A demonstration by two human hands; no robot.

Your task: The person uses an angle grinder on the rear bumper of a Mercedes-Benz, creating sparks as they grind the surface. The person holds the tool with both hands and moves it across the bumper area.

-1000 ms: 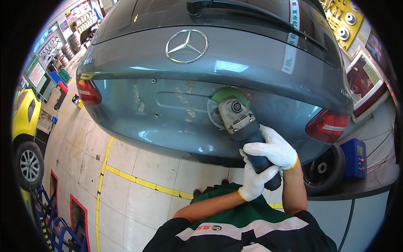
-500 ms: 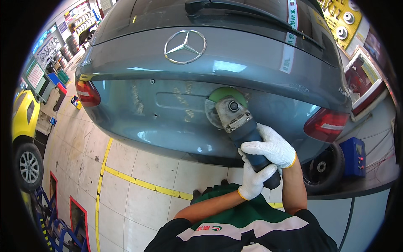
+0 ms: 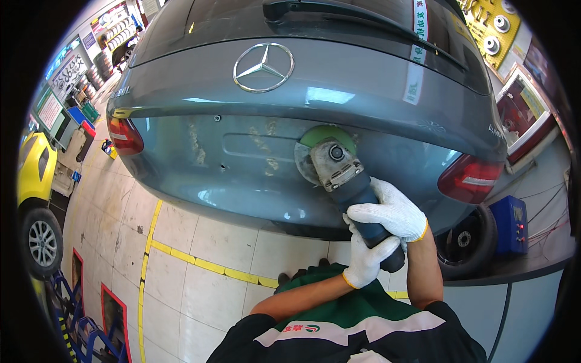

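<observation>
In white knitted gloves, both my hands grip an angle grinder [image 3: 354,189] with a dark body and a worn metal head. My right hand [image 3: 393,210] wraps round the middle of its body from the right. Just below, my left hand [image 3: 368,261] is closed round the rear end. The green disc [image 3: 330,134] lies at or against the recessed rear panel [image 3: 206,163] of a grey-blue car; exact contact is hidden by the head and guard. Left of the disc, rough pale scuffed patches [image 3: 259,139] mark the panel, along with small holes.
A red tail lamp [image 3: 472,179] flanks the work on the right. Beyond it, a loose tyre [image 3: 469,239] and a blue box [image 3: 509,224] sit on a bench. Yellow tape [image 3: 200,262] crosses the tiled floor. Far left stands a yellow car [image 3: 37,169].
The view shifts very slightly, so the car's emblem and panel marks sit a little further left. My hands and the grinder hold nearly the same place on the panel.
</observation>
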